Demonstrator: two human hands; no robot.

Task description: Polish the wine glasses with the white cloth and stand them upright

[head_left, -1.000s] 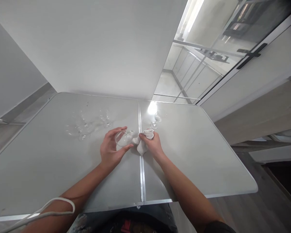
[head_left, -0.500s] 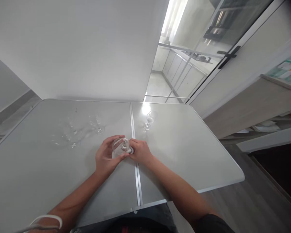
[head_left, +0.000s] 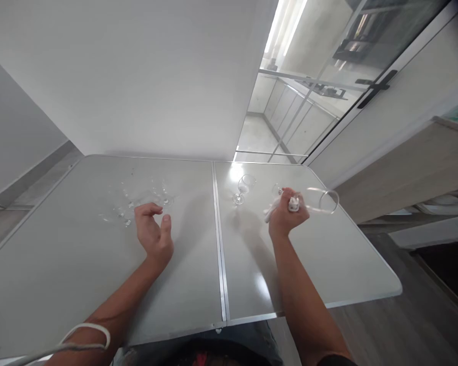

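Note:
My right hand (head_left: 288,221) is closed around a wine glass (head_left: 322,201), tilted sideways above the right half of the table, its bowl pointing right. A white cloth (head_left: 293,204) is bunched in the same hand and pokes out between the fingers. My left hand (head_left: 154,236) hovers over the left half, fingers bent and thumb apart, with nothing in it. Just beyond it, several clear stemmed glasses (head_left: 125,209) stand close together, hard to make out against the grey top. Another wine glass (head_left: 246,184) is upright right of the seam.
The pale grey table (head_left: 183,284) has a metal seam (head_left: 219,244) running front to back. A white wall (head_left: 156,76) rises behind it. To the right are a glass door (head_left: 290,112) and a wooden shelf (head_left: 416,168) with papers.
My hands have parted. The right one has carried the wine glass and cloth to the right and tipped the glass; the left has let go and moved left. The view has shifted slightly.

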